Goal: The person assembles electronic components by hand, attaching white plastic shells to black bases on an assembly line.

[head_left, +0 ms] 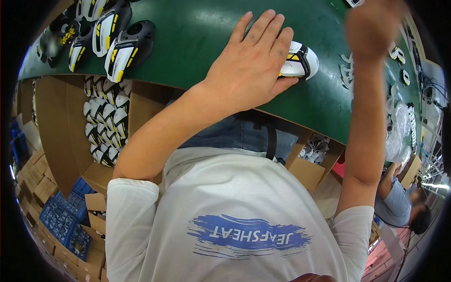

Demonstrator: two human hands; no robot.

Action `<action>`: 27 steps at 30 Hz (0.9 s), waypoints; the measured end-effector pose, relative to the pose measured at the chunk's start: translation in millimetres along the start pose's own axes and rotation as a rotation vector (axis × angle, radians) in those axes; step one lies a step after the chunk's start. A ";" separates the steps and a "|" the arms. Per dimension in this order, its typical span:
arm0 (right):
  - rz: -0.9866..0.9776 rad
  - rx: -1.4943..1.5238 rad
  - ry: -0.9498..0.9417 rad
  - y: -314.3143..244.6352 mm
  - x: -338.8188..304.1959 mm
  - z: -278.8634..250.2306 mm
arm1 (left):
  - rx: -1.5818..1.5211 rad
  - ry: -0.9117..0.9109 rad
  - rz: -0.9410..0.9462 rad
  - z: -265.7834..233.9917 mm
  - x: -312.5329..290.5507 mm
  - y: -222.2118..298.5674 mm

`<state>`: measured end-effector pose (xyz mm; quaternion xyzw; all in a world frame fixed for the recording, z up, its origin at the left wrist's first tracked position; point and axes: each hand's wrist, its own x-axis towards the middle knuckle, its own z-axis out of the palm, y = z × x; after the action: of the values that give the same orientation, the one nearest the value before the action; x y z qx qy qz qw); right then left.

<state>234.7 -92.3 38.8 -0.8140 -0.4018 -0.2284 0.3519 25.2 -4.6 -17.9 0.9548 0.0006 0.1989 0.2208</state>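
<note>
My left hand [256,61] lies palm down on a white, black and yellow plastic shell [300,61] on the green table [197,51]. Its fingers are stretched out and slightly apart, pointing away from me. The thumb lies along the shell's near edge, and the palm hides much of the shell. Off to the right and farther away, my right hand [376,28] is raised over the table and smeared by motion. Whether it holds anything cannot be made out. Thin pale pieces [347,71] lie on the table beside my right forearm.
Several larger black, white and yellow shells [124,51] stand at the table's far left. A cardboard box [61,127] below holds stacked shells; another carton [305,171] holds pale parts. Clear plastic wrap [399,127] lies at the right, near a person [397,202]. Blue crates [58,218] stand lower left.
</note>
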 end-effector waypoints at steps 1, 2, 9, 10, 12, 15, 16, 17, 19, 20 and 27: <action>-0.094 -0.002 0.060 50.6 1.8 1.4 | -0.004 0.009 0.026 -1.3 4.7 3.6; -0.184 -0.022 0.116 103.6 -1.7 -5.6 | -0.023 0.017 0.062 -1.6 11.4 10.7; -0.071 0.086 -0.174 -17.0 -12.9 5.1 | 0.016 -0.032 0.024 0.6 3.8 4.8; -0.082 0.003 -0.106 -6.3 3.1 -10.3 | 0.002 -0.022 0.023 1.0 5.6 5.8; -0.018 0.082 -0.139 1.5 1.4 -22.7 | 0.002 -0.017 0.039 -1.1 6.4 6.9; 0.186 0.306 -0.279 6.0 -17.6 -42.0 | -0.005 -0.014 0.039 -4.6 3.7 8.0; 0.253 0.384 -0.325 6.6 -25.4 -48.4 | -0.006 -0.014 0.049 -7.1 3.8 8.2; 0.316 0.465 -0.372 7.0 -31.8 -53.9 | -0.004 -0.011 0.056 -9.7 4.8 7.4; 0.357 0.565 -0.478 8.5 -59.8 -69.2 | -0.005 0.103 0.092 -4.1 3.2 5.2; 0.395 0.663 -0.593 8.9 -72.5 -77.1 | -0.009 0.217 0.123 -1.6 2.3 3.7; -0.086 0.581 -0.551 -7.8 -100.8 -84.2 | -0.043 0.334 0.138 -18.2 -7.2 4.2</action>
<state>163.1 -202.4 30.4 -0.6937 -0.5627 0.1069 0.4368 11.2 -1.3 -3.9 0.9013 -0.0324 0.3693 0.2240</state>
